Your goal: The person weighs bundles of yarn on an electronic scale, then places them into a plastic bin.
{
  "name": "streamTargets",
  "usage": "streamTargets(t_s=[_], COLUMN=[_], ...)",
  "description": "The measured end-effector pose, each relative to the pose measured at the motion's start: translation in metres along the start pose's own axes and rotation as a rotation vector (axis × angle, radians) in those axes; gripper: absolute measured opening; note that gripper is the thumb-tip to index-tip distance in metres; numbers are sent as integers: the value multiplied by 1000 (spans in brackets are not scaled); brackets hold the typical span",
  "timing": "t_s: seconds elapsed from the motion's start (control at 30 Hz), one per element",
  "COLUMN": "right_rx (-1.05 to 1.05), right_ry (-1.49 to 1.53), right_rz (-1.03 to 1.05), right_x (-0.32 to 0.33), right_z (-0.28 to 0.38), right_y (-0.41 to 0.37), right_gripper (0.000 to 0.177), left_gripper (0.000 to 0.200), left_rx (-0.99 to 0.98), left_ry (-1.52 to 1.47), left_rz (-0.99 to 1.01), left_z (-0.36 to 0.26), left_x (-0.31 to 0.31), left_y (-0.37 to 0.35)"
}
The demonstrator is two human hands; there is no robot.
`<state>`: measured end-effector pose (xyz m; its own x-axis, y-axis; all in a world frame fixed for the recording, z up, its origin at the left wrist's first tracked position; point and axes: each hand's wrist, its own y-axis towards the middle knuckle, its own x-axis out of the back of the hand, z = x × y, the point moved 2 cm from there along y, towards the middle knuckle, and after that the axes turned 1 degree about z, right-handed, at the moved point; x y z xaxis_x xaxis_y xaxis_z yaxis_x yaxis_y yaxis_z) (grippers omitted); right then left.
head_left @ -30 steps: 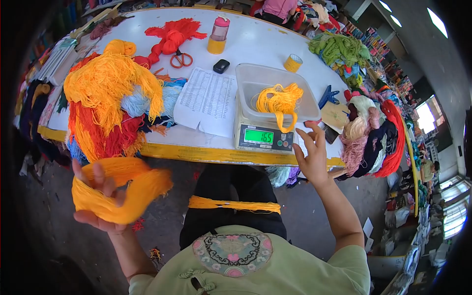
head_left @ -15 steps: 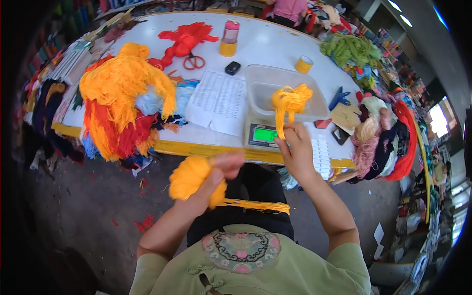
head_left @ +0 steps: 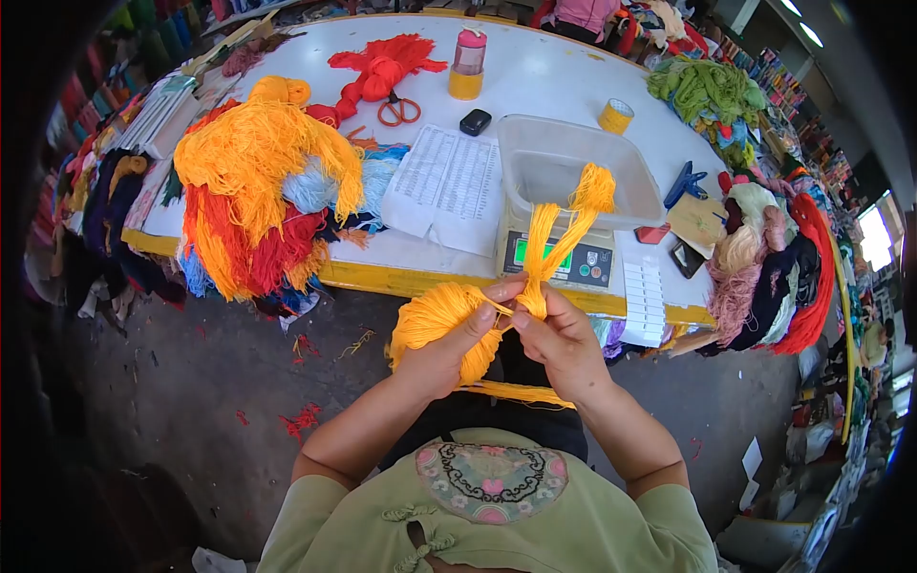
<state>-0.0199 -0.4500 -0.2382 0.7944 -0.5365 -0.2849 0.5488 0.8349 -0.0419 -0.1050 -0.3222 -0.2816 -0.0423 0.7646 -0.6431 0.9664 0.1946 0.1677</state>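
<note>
My left hand (head_left: 457, 346) is closed around a thick ball of yellow yarn (head_left: 430, 320), its thumb and fingertips pinching strands at the ball's right side. Touching those fingertips, my right hand (head_left: 562, 346) pinches the near end of a looped yellow yarn bundle (head_left: 541, 250). That bundle stretches up past the digital scale (head_left: 585, 260) and over the rim of the clear plastic tub (head_left: 535, 129), where its far end rests. Another length of yellow yarn (head_left: 521, 392) hangs below my hands across my lap. The bundle partly covers the scale's green display.
A large yellow yarn heap (head_left: 258, 153) lies over red yarn at the table's left. Scissors (head_left: 399, 111), a printed sheet (head_left: 444, 186), a bottle (head_left: 468, 62) and a tape roll (head_left: 616, 116) are on the white table. More yarn (head_left: 740, 272) hangs at the right edge.
My left hand has brought the yarn ball right and up to meet my right hand. The right hand has drawn its bundle nearer, stretching it out of the tub. The view has shifted slightly.
</note>
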Motion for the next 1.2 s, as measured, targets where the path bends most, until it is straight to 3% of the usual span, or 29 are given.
streamTargets(t_s=[0.1, 0.2, 0.3, 0.33, 0.37, 0.43, 0.53, 0.57, 0.67, 0.77, 0.87, 0.93, 1.0, 1.07, 1.2], right_rx=[-84, -135, -158, -137, -120, -355, -662, -784, -450, -162, 6, -96, -239, -194, -118], right_ry=[72, -47, -426, -623, -820, -1004, -1582, -1725, -1573, -1367, -1155, -924, -717, -660, -274], right_rz=[-9, 45, 227, 326, 422, 488, 590, 653, 504, 280, 182, 235, 263, 226, 44], right_x=[6, 8, 28, 46, 65, 107, 127, 121, 60, 35, 47, 54, 69, 75, 109], right_z=[-6, -6, -9, -16, -24, -43, -61, -63, -22, 9, 14, 10, -8, -19, -54], right_y=[-1, -5, -15, -21, -29, -49, -83, -89, -70, -59, -57, -59, -65, -70, -90], right_gripper=[17, 17, 20, 22, 25, 31, 30, 29, 26, 21, 17, 17, 16, 13, 11], left_gripper=[40, 34, 29, 25, 22, 31, 58, 71, 83, 52, 46, 44, 44, 42, 39], left_rx=[-64, -106, 201, 410, 406, 331, -52, -119, 136, -162, 10, 118, 43, 3, 218], left_ry=[51, 395, 460, 300, 356, 227, -722, -856, -505, 926, 984, 968, 1109, 1232, 982], left_rz=[-16, -55, -30, -48, 47, -13, 289, 258, 314, 465, 410, 408, 447, 508, 487], left_z=[2, -3, -5, -15, -31, -56, -79, -80, -32, 5, 19, 26, 26, 33, 40], left_x=[3, 5, 17, 21, 31, 53, 34, 8, 1, -23, -35, -29, -31, -31, -28], left_y=[3, 2, -2, -11, -16, -29, -32, -31, -16, 2, 3, 2, 1, 1, 2])
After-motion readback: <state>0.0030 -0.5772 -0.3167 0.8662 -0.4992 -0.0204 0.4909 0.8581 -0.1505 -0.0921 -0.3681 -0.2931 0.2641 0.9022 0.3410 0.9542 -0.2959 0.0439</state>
